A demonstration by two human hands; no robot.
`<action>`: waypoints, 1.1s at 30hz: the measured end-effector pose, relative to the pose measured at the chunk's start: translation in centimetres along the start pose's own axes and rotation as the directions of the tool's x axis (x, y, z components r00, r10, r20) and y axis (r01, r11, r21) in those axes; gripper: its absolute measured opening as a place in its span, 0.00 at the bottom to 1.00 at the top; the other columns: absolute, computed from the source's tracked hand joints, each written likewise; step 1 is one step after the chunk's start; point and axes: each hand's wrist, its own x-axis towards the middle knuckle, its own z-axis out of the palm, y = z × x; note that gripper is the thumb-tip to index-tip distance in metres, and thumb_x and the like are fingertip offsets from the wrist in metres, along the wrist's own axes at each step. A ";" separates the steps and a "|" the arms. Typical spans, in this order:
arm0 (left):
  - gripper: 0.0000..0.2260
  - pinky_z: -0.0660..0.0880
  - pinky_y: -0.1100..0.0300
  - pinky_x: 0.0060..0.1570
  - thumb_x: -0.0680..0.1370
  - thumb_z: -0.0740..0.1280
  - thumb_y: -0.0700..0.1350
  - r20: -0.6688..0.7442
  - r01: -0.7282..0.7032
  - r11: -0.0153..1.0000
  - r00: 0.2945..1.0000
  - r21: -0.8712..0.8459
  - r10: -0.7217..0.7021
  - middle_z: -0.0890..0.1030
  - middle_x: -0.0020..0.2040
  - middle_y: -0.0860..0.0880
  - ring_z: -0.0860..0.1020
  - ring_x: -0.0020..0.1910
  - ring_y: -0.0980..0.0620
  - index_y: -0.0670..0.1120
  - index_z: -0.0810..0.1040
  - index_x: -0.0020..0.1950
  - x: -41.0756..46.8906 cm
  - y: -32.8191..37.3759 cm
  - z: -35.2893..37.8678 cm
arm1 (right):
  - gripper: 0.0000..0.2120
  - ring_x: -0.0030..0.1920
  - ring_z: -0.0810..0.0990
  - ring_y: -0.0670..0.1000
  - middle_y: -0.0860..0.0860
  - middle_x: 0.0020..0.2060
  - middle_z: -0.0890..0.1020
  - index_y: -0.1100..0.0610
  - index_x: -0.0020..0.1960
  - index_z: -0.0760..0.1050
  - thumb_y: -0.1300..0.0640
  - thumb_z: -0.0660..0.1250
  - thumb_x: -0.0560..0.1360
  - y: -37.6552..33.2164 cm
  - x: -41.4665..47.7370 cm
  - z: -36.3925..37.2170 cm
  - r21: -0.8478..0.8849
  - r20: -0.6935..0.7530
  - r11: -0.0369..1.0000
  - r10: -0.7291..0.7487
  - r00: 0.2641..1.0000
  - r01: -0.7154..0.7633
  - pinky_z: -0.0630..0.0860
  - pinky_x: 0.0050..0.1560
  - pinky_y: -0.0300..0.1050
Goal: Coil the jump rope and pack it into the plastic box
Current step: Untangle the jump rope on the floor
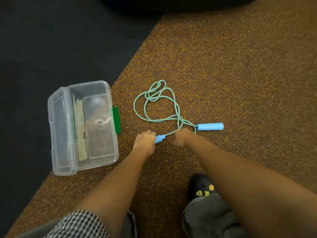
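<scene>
While both forearms reach forward and down to the speckled rubber floor (223, 66), the left hand (145, 140) is clenched round one blue foam handle (159, 138); the right hand (182, 137) pinches the braided cord of the jump rope (145, 107) just beside it. Loose loops lie beyond the grip (second handle (210, 126) free, right). The clear plastic box (82, 126) sits open, left, green latch (116, 119).

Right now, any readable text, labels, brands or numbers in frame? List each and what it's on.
None readable.
Plastic box: clear, no label visible; green latch is blank.
Jump rope and its blue handle: no print visible.
Dark shoe: small yellow-green shapes, not letters as far as can be told.
</scene>
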 end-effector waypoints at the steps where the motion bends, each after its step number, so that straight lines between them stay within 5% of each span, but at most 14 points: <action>1: 0.20 0.67 0.50 0.60 0.77 0.61 0.41 0.015 0.000 1.000 1.000 0.020 0.000 0.71 0.65 0.43 0.71 0.62 0.43 0.43 0.64 0.69 0.3 0.2 0.1 | 0.14 0.52 0.75 0.59 0.61 0.58 0.75 0.64 0.59 0.71 0.57 0.59 0.77 -0.1 0.3 0.0 -0.005 0.017 1.000 0.008 1.000 -0.008 0.71 0.48 0.46; 7: 0.20 0.68 0.49 0.58 0.75 0.63 0.39 0.037 -0.031 0.999 0.999 0.034 0.030 0.70 0.63 0.42 0.71 0.61 0.41 0.44 0.65 0.66 1.7 0.4 1.2 | 0.16 0.58 0.75 0.60 0.60 0.62 0.73 0.60 0.65 0.68 0.59 0.58 0.78 -0.7 1.4 -0.1 0.057 0.023 0.998 -0.002 1.000 0.000 0.73 0.52 0.49; 11: 0.17 0.69 0.48 0.54 0.72 0.65 0.38 0.144 0.001 0.956 0.989 -0.294 0.043 0.69 0.59 0.41 0.71 0.57 0.39 0.44 0.68 0.60 1.4 -0.3 0.1 | 0.19 0.64 0.70 0.62 0.60 0.64 0.68 0.58 0.67 0.65 0.61 0.59 0.76 -0.4 0.6 -1.4 0.081 -0.100 0.996 -0.024 0.995 0.032 0.71 0.62 0.56; 15: 0.14 0.70 0.53 0.50 0.68 0.65 0.33 0.100 -0.061 0.870 0.987 -0.489 0.126 0.70 0.50 0.43 0.72 0.52 0.43 0.44 0.70 0.51 0.4 -0.8 -3.6 | 0.26 0.68 0.60 0.61 0.59 0.67 0.61 0.51 0.71 0.59 0.62 0.59 0.75 0.2 -1.0 -3.0 -0.080 -0.227 0.995 -0.082 0.971 0.066 0.63 0.67 0.57; 21: 0.14 0.66 0.57 0.38 0.68 0.66 0.32 0.022 -0.166 0.803 0.976 -0.573 0.217 0.70 0.44 0.45 0.70 0.40 0.49 0.47 0.68 0.45 -3.6 -0.7 -9.7 | 0.14 0.66 0.61 0.60 0.57 0.65 0.66 0.52 0.62 0.71 0.51 0.58 0.78 0.1 -5.1 -4.8 -0.085 -0.244 0.985 -0.168 0.955 0.152 0.60 0.67 0.56; 24: 0.12 0.66 0.56 0.40 0.68 0.66 0.33 -0.016 -0.173 0.853 0.982 -0.493 0.189 0.71 0.44 0.45 0.70 0.40 0.48 0.47 0.68 0.44 -6.0 -1.0 -11.8 | 0.12 0.61 0.70 0.60 0.59 0.59 0.74 0.55 0.57 0.72 0.51 0.58 0.78 -0.3 -7.5 -5.7 0.022 -0.296 0.964 -0.245 0.923 0.263 0.67 0.61 0.52; 27: 0.11 0.71 0.54 0.47 0.71 0.67 0.38 -0.006 -0.158 0.864 0.984 -0.478 0.176 0.74 0.48 0.45 0.74 0.47 0.45 0.48 0.70 0.48 -8.2 -1.1 -13.1 | 0.09 0.44 0.76 0.56 0.61 0.46 0.80 0.58 0.53 0.71 0.54 0.58 0.79 -1.2 -10.4 -6.8 0.155 -0.364 0.910 -0.309 0.879 0.384 0.69 0.44 0.46; 30: 0.14 0.73 0.53 0.47 0.72 0.69 0.44 -0.051 -0.162 0.745 0.984 -0.647 0.170 0.78 0.53 0.47 0.76 0.49 0.49 0.47 0.73 0.56 -10.3 -0.1 -14.8 | 0.07 0.39 0.72 0.53 0.57 0.40 0.78 0.58 0.49 0.73 0.54 0.60 0.78 -2.7 -13.1 -7.4 0.123 -0.430 0.851 -0.418 0.800 0.511 0.65 0.40 0.43; 33: 0.13 0.68 0.61 0.35 0.72 0.70 0.46 -0.105 -0.171 0.605 0.984 -0.778 0.144 0.77 0.42 0.47 0.74 0.36 0.55 0.44 0.73 0.52 -12.3 1.1 -16.8 | 0.06 0.36 0.71 0.53 0.55 0.36 0.76 0.54 0.45 0.72 0.53 0.62 0.77 -3.7 -15.0 -7.9 0.153 -0.478 0.806 -0.447 0.756 0.572 0.65 0.38 0.45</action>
